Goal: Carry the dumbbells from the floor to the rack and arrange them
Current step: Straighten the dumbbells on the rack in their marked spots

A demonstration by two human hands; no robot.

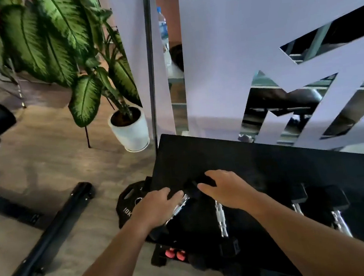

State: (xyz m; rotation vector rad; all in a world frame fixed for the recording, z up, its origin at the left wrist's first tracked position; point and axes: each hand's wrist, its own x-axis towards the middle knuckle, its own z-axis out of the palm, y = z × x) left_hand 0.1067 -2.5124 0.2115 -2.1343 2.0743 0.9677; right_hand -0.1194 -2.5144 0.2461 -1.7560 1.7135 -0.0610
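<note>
1. Your left hand lies over the chrome handle of the leftmost dumbbell on the rack. The fingers are loosely spread and lie on top of the handle; you cannot tell whether they wrap it.
2. Your right hand reaches to the far black head of that same dumbbell, fingers open and slightly curved, not clamped around anything visible.
3. That dumbbell sits at the left end of the black rack's top shelf, tilted diagonally.
4. Just beside it stands a second dumbbell, its chrome handle pointing toward you.
5. Two more dumbbells lie farther right on the same shelf, partly behind your right forearm.
6. A black weight plate leans on the floor against the rack's left end, and a potted plant stands well behind it.
</note>
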